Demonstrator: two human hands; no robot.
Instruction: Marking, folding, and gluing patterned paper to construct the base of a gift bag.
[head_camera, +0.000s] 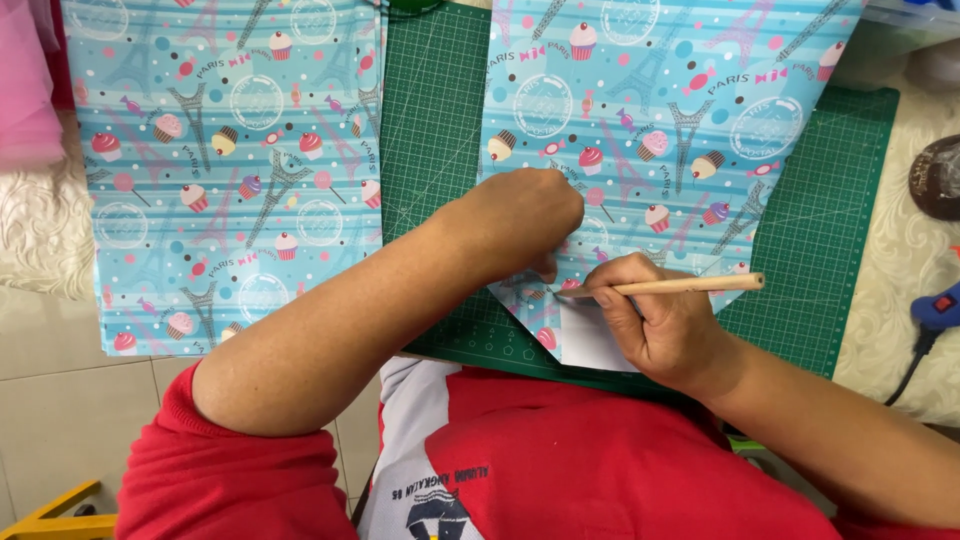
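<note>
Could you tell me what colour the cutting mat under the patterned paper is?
The cutting mat is dark green with pale grid lines, seen in the head view.

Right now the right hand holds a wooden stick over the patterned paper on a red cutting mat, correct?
Not quite: the cutting mat is green, not red. The head view shows the right hand holding the wooden stick over the patterned paper.

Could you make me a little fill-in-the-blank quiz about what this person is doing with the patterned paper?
1. The right hand holds a thin ____ stick.
2. The left hand presses down on the patterned paper, which lies on a ____ cutting mat.
3. A stack of the same paper lies to the person's ____.
4. The person's sleeves are ____.

Missing words: wooden; green; left; red
</note>
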